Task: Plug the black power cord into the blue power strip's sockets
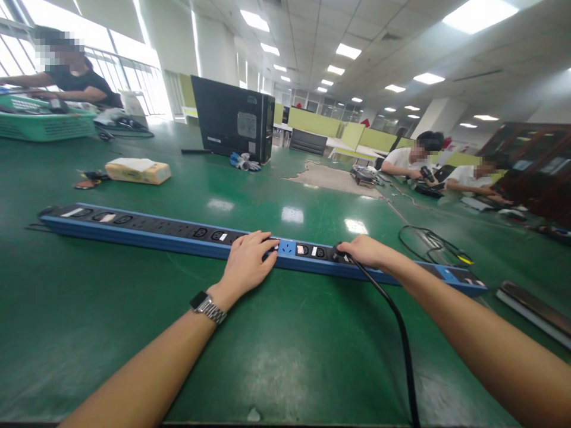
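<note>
My right grip (364, 250) is closed on a black plug (338, 252), thumb and fingers pinching it at the top of the long blue-and-black power strip (289, 261). My fingers partly hide the plug, so I cannot tell whether it is fully seated in a socket. Its black cord (395, 312) drops from under my right grip and curves down to the near edge of the surface (276, 351). My left grip (250, 257) is loosely open: it lies palm down across the middle of the strip, fingers over its top, thumb a little apart, just left of a blue socket (288, 246). A watch (207, 306) with a metal band circles my left wrist.

The strip lies sockets up on the surface, running roughly along the near edge but well in from it. Near its right end, on the side toward the far edge, is a loose black cable (435, 242); on the near side of that end lies a dark, pale-edged object (535, 312). Beyond the strip's left half sits a yellow tissue pack (138, 171). Toward the far left corner stands a green basket (49, 126), and nearer the middle of the far edge a black computer case (232, 119), with gloves (244, 161) at its foot.
</note>
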Motion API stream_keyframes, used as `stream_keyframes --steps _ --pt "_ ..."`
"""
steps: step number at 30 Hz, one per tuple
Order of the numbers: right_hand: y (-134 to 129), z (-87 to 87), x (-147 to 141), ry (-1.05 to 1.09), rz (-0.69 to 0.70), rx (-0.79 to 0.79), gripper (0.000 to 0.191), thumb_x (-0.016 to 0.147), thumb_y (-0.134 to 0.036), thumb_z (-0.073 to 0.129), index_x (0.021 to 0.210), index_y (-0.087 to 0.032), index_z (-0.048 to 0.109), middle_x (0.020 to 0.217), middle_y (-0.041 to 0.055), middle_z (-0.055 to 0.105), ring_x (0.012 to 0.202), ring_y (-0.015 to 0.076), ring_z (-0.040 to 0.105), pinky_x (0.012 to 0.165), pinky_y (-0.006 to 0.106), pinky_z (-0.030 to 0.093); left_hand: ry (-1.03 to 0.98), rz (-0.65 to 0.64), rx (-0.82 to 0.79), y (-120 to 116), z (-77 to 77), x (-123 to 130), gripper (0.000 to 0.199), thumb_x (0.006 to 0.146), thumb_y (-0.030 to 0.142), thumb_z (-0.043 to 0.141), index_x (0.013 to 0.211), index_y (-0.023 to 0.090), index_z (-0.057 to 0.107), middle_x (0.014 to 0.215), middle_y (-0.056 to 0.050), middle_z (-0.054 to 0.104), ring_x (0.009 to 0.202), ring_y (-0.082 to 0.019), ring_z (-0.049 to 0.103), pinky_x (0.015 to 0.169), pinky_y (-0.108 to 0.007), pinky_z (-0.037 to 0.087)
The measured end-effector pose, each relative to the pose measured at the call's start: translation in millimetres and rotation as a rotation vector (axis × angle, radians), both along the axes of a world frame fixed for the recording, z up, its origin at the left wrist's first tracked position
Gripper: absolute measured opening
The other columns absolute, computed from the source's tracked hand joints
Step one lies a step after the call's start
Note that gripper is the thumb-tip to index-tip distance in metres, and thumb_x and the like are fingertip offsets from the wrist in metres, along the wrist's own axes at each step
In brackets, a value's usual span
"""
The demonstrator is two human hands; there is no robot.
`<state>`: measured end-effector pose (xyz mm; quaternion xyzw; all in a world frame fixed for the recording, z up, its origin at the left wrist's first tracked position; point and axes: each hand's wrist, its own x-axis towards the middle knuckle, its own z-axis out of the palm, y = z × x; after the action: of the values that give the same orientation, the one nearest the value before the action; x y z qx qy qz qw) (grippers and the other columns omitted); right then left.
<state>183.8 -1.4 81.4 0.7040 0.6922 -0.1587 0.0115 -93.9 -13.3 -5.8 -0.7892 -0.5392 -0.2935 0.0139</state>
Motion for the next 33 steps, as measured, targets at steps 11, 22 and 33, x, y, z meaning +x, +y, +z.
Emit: stream_keyframes --steps 11,22,33 --pt "14 -0.3 -10 -0.093 0.061 -0.031 0.043 0.082 -0.044 0.044 0.072 -0.011 0.069 0.073 0.0111 0.067 0.066 0.0167 0.057 0.051 0.023 0.034 -0.011 -0.005 -0.004 0 -0.1 -1 0.035 0.09 0.036 0.046 0.117 0.028 0.066 0.134 -0.004 0.059 0.127 -0.026 0.048 0.107 -0.047 0.033" --pt "20 6.6 0 0.071 -0.076 -0.23 0.039 0.078 -0.051 0.05 0.064 -0.016 0.058 0.045 -0.0001 0.046 0.033 0.0119 0.039 0.037 0.027 0.03 0.008 0.011 -0.012 -2 1.4 1 0.035 0.091 0.035 0.045 0.118 0.028 0.066 0.134 -0.004 0.058 0.128 -0.025 0.047 0.107 -0.046 0.033" --pt "6 -2.1 -9 0.023 0.083 -0.025 0.045 0.087 -0.041 0.041 0.057 -0.015 0.063 0.052 0.0043 0.056 0.05 0.0123 0.048 0.05 0.024 0.032 0.024 0.012 0.001 -1 0.0 1 0.036 0.091 0.035 0.046 0.119 0.027 0.065 0.135 -0.005 0.058 0.128 -0.025 0.048 0.107 -0.046 0.033"
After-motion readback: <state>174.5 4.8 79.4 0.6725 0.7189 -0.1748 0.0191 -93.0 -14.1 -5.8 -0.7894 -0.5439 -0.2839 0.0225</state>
